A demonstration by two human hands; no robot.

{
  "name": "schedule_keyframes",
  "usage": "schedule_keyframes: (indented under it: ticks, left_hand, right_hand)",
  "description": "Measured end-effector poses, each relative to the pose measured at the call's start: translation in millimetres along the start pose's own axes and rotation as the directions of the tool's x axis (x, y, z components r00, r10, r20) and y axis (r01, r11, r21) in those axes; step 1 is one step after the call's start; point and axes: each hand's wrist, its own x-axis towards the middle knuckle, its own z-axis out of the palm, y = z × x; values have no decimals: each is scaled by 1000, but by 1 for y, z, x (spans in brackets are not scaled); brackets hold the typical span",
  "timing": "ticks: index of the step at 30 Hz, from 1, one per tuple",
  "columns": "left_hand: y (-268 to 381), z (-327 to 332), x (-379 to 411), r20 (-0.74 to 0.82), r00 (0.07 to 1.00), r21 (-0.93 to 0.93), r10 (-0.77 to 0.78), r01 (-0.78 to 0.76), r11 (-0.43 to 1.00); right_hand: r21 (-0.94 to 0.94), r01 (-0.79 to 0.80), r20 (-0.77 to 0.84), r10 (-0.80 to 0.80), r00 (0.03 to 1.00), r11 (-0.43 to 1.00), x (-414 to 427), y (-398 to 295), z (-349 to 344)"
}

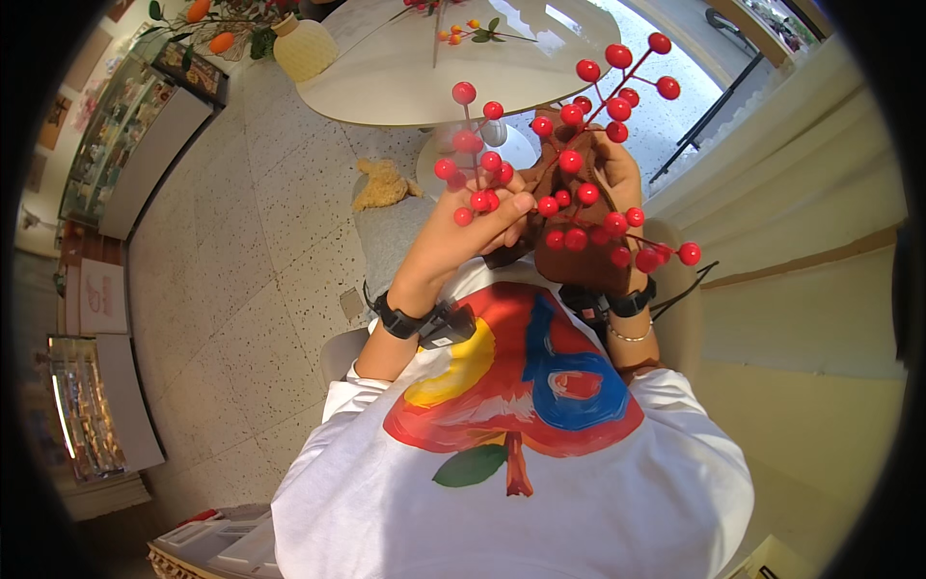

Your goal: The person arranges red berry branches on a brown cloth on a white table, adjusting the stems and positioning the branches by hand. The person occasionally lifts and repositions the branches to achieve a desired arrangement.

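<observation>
My left hand (474,224) is raised over my lap, its thumb and fingers pinching near a stem of glossy red artificial berries (467,141). Close to its right, my right hand (618,170) holds a brown, soft-looking vase or pouch-like holder (586,264) from the far side; most of its fingers are hidden behind it. More red berry sprigs (618,108) spread up and down across the front of the brown thing. Where each stem ends cannot be told. Both wrists wear black straps with small devices.
Ahead stands a round white table (376,79) bearing a cream ribbed vase (304,47) and a sprig of orange-red berries (456,33). A tan plush toy (385,183) lies on a grey cushioned seat (387,235). A pale curtain (788,174) hangs at the right; glass display cases (116,137) line the left.
</observation>
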Motion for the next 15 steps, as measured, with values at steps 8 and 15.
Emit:
schedule_keyframes:
  ticks: [8, 15]
  left_hand:
    - [4, 0, 0, 12, 999, 4, -35, 35, 999]
    - [8, 1, -3, -22, 999, 15, -30, 31, 999]
  right_hand:
    - [-82, 6, -19, -8, 1000, 997, -2, -2, 2]
    - [-107, 101, -41, -106, 994, 989, 0, -8, -5]
